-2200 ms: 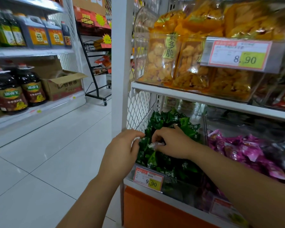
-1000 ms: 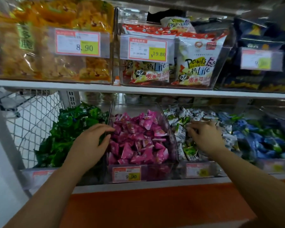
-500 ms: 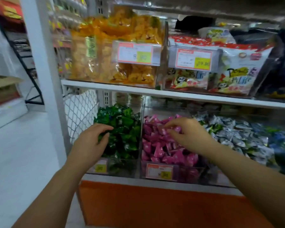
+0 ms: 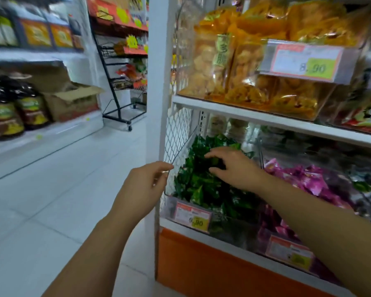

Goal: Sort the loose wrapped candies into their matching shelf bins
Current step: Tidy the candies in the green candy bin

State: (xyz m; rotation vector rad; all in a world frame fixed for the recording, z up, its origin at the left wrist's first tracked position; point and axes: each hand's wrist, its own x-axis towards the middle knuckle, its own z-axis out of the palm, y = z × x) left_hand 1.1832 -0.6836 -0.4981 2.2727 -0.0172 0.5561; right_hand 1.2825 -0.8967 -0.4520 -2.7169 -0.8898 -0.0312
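Observation:
A clear bin (image 4: 181, 154) at the left end of the lower shelf is heaped with green wrapped candies (image 4: 199, 187). My right hand (image 4: 234, 168) reaches over that heap, fingers and thumb spread and curved, fingertips on the green wrappers; I see nothing gripped in it. My left hand (image 4: 145, 187) hovers just left of the bin, fingers loosely bent, with the fingertips at the bin's clear side wall. To the right, a second bin holds pink wrapped candies (image 4: 308, 181). More mixed candies further right are blurred.
A white upright post (image 4: 156, 82) and a mesh panel (image 4: 178, 136) bound the shelf's left end. Bagged yellow snacks (image 4: 244, 71) fill the shelf above. Across the tiled aisle (image 4: 62, 189) stand oil bottles (image 4: 15, 112), a cardboard box (image 4: 73, 101) and a black rack (image 4: 120, 82).
My right hand has moved left from the pink candy bin to the green candy bin. My view has swung left. My left hand stays by the green bin's side.

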